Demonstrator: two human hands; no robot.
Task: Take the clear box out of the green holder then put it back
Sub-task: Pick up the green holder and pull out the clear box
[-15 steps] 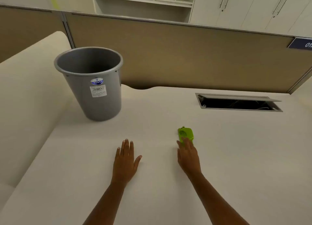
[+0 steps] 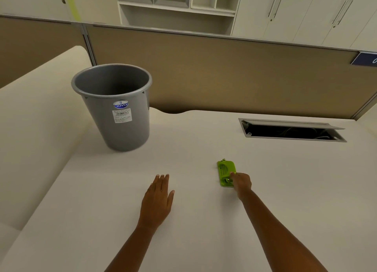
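Observation:
A small bright green holder (image 2: 225, 172) lies flat on the pale desk, right of centre. A clear box inside it cannot be made out. My right hand (image 2: 241, 182) rests at the holder's near right corner, fingers curled and touching its edge; whether it grips the holder cannot be told. My left hand (image 2: 158, 196) lies flat on the desk with fingers together, well to the left of the holder and holding nothing.
A grey plastic waste bin (image 2: 117, 116) stands on the desk at the back left. An open cable hatch (image 2: 291, 131) is cut into the desk at the back right. A brown partition (image 2: 224, 71) runs along the far edge.
My right hand has shifted from the near end of the holder to its right side, uncovering more of the green holder. The left hand stays flat on the desk.

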